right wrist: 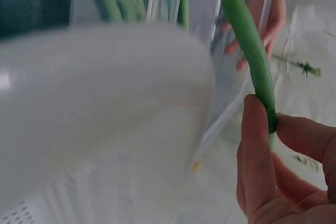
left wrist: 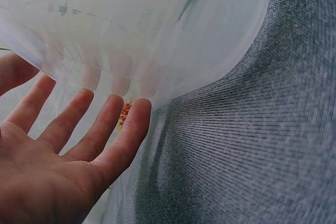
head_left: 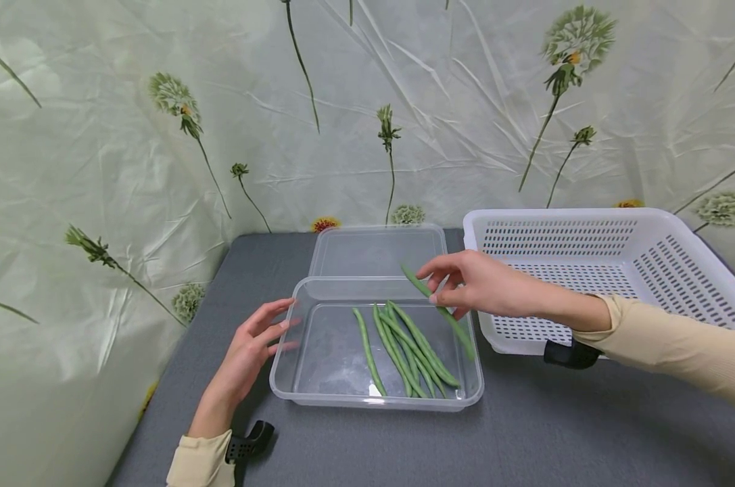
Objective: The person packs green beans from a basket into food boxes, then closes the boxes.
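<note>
A clear plastic container stands on the grey cloth, with several green beans lying lengthwise inside it. My right hand pinches one green bean between thumb and fingers, above the container's right side. In the right wrist view that same bean slants up from the fingertips. At the container's left wall is my left hand, its fingers spread and fairly straight. The left wrist view has those fingertips right at the translucent wall, palm facing it.
Behind the container lies a clear flat lid. A white perforated basket stands at the right, under and beyond my right forearm. Grey cloth covers the table, and a flower-printed sheet hangs behind.
</note>
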A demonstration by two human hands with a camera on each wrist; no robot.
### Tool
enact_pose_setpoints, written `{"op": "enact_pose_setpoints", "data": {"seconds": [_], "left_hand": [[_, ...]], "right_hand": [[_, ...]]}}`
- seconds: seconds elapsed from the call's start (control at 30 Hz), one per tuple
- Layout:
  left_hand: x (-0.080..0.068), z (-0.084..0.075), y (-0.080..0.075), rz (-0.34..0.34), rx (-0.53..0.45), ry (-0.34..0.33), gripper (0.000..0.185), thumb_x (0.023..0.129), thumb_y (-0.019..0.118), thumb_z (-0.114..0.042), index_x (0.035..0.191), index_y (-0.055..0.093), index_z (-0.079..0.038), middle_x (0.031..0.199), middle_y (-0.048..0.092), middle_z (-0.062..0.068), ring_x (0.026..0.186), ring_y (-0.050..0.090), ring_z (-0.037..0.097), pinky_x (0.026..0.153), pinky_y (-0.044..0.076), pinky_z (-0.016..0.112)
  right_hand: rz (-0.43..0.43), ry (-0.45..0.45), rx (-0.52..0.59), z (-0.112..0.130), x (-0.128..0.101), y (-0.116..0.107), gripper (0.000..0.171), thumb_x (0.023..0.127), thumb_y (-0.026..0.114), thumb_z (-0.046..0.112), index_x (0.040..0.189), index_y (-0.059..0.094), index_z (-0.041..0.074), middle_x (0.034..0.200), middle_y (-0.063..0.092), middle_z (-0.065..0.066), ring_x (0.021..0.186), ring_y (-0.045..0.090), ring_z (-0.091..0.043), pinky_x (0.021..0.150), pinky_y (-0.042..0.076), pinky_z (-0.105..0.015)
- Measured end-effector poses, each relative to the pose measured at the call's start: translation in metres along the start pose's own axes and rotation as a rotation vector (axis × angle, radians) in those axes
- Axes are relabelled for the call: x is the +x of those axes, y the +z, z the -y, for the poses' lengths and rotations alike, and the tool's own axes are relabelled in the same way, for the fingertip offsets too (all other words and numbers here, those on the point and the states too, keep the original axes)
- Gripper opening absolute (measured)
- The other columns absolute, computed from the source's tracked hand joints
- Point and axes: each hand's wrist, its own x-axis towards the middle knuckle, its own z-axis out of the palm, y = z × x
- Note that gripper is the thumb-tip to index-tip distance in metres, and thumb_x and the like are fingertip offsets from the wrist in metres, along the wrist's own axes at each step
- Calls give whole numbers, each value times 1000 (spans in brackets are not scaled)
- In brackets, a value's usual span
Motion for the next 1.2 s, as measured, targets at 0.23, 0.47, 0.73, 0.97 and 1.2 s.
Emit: {"op": "enact_pose_setpoints", "data": {"seconds": [0.23, 0.47, 0.73, 0.97, 1.2], "left_hand": [[0, 0, 0, -4, 0, -4, 43, 102, 57, -19, 142, 47, -9, 148, 41, 7, 130, 48, 31, 90, 53, 44], [0, 1, -1, 7, -6, 8, 45, 101, 58, -22, 142, 47, -9, 149, 41, 7, 129, 48, 31, 89, 53, 44], [0, 0, -1, 3, -8, 7, 44, 101, 57, -20, 142, 47, -9, 149, 41, 8, 129, 49, 31, 89, 53, 44], [0, -1, -2, 10, -1, 11, 44, 102, 56, -21, 143, 46, -9, 150, 40, 8, 129, 48, 31, 90, 53, 44], [0, 0, -1, 10, 9, 8, 44, 102, 56, -20, 143, 46, -9, 150, 40, 8, 130, 48, 31, 90, 53, 44]], "right_hand": [[27, 24, -27, -1, 9, 22, 35, 91, 66, 1, 126, 60, 0, 99, 62, -9, 69, 65, -19, 63, 59, -38], [51, 10, -56, -6, 11, 32, 35, 92, 67, 2, 125, 59, -2, 96, 62, -7, 66, 65, -18, 61, 58, -40], [28, 28, -23, -8, 4, 33, 35, 91, 67, 1, 126, 60, 1, 102, 63, -9, 76, 66, -17, 64, 59, -34], [-107, -87, -160, -11, -13, 39, 33, 94, 66, 6, 126, 63, 11, 107, 64, 1, 88, 64, -11, 70, 56, -29], [-218, -111, -135, -11, -24, 47, 33, 95, 66, 13, 128, 61, 17, 118, 62, 3, 97, 62, -9, 79, 55, -31]]}}
